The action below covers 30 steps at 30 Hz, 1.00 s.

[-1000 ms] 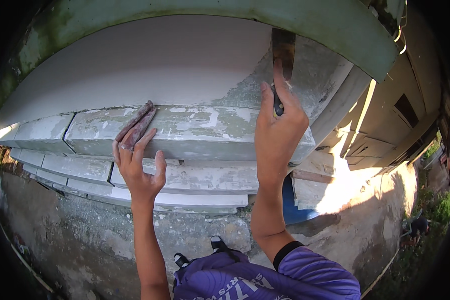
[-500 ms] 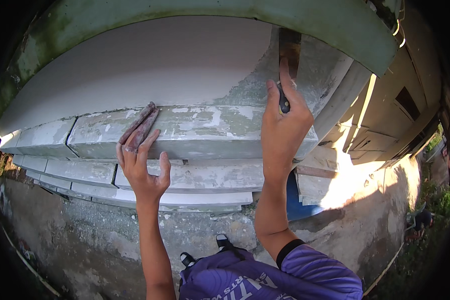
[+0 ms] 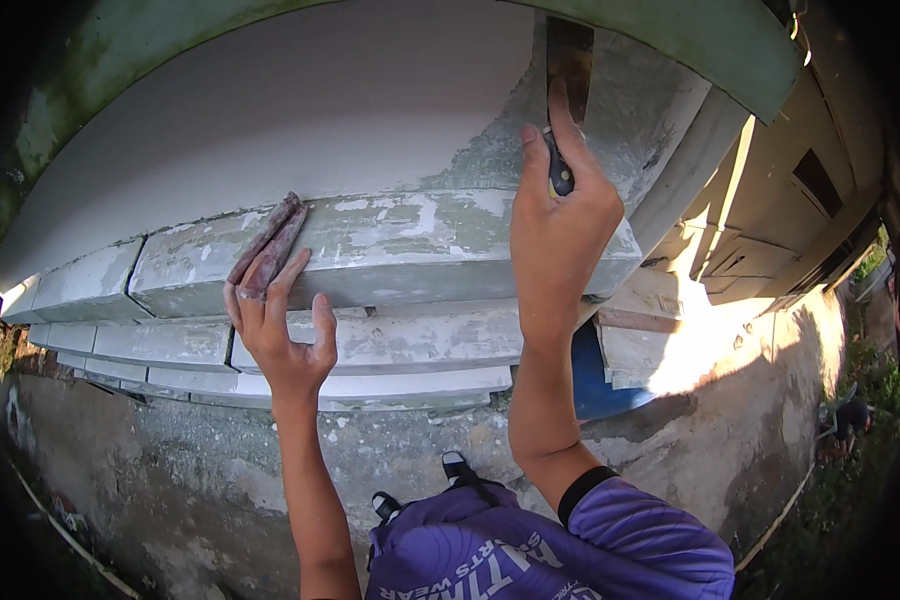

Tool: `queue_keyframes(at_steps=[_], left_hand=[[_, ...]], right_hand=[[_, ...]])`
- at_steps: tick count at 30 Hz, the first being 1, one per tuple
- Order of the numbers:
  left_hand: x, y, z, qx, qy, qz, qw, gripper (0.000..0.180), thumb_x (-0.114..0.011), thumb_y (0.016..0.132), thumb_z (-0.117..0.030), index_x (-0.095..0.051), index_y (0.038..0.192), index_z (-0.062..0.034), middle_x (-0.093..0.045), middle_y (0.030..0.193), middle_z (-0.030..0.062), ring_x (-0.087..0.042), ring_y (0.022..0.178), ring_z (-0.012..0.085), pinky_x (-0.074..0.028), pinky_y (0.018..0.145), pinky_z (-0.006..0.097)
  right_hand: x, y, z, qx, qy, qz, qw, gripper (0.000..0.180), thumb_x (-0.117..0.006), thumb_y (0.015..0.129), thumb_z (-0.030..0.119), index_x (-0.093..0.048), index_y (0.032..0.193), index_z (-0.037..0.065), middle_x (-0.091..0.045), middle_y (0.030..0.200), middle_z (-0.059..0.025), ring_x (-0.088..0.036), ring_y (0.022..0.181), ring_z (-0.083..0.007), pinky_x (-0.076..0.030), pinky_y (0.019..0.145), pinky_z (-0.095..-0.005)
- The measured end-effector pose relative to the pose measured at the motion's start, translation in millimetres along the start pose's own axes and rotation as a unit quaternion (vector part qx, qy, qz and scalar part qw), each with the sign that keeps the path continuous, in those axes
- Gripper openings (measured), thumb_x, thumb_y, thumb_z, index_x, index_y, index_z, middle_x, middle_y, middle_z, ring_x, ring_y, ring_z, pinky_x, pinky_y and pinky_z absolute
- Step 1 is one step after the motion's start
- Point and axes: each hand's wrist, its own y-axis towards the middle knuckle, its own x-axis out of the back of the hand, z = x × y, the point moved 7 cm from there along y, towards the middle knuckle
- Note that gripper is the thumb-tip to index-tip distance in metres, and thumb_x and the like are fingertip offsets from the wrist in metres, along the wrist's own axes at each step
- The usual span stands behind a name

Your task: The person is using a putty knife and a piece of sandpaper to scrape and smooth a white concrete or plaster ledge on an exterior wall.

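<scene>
My right hand [image 3: 565, 225] grips a putty knife [image 3: 569, 65] by its dark handle. Its index finger lies along the wide, stained blade, which is against the grey-green wall surface [image 3: 515, 130] beside a smooth white area [image 3: 340, 95]. On the left, my left hand [image 3: 285, 340] is open, fingers stretched over the ledge [image 3: 400, 225] and thumb apart. Two of its fingers carry dusty reddish-brown coverings [image 3: 268, 250] that look like loose finger sleeves; their exact kind is unclear. Patchy white and green marks cover the ledge.
A green curved edge [image 3: 690, 55] overhangs the wall. Below the ledge run further stepped ledges [image 3: 420, 335]. Something blue [image 3: 600, 380] stands under the right forearm. My sandalled feet [image 3: 455, 465] are on worn concrete [image 3: 210, 460]; sunlight falls at right, with plants [image 3: 870, 400] beyond.
The view has shifted a little, so the wall and both hands sit slightly higher in the picture. Both hands keep the same grip and pose; the blade stays near the white area's edge.
</scene>
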Motion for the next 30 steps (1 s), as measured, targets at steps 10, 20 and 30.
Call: queue_keyframes(at_steps=[10, 20, 30], left_hand=[[0, 4, -2, -0.007, -0.013, -0.015, 1.0, 0.046, -0.07, 0.078, -0.015, -0.07, 0.123, -0.012, -0.063, 0.122, 0.0137, -0.055, 0.122, 0.0329, -0.024, 0.118, 0.054], [1, 4, -3, -0.008, -0.008, -0.019, 1.0, 0.044, -0.069, 0.079, -0.015, -0.07, 0.123, -0.0097, -0.064, 0.121, 0.0149, -0.055, 0.122, 0.0337, -0.027, 0.116, 0.053], [1, 3, -3, -0.003, -0.011, -0.013, 1.0, 0.045, -0.07, 0.079, -0.015, -0.069, 0.123, -0.0099, -0.063, 0.123, 0.015, -0.055, 0.123, 0.0338, -0.024, 0.118, 0.053]], right_hand=[[0, 9, 0, 0.107, 0.026, -0.07, 0.991, 0.041, -0.069, 0.093, 0.008, -0.069, 0.133, 0.016, -0.064, 0.079, -0.0205, -0.065, 0.069, -0.033, -0.048, 0.063, -0.0428], [-1, 4, 5, 0.069, -0.019, -0.021, 0.997, 0.041, -0.069, 0.094, 0.01, -0.068, 0.134, 0.017, -0.06, 0.075, -0.0168, -0.061, 0.064, -0.0297, -0.047, 0.061, -0.0419], [4, 9, 2, 0.07, -0.061, -0.007, 0.996, 0.043, -0.069, 0.095, 0.014, -0.067, 0.136, 0.025, -0.051, 0.069, -0.0102, -0.053, 0.057, -0.0225, -0.046, 0.056, -0.0386]])
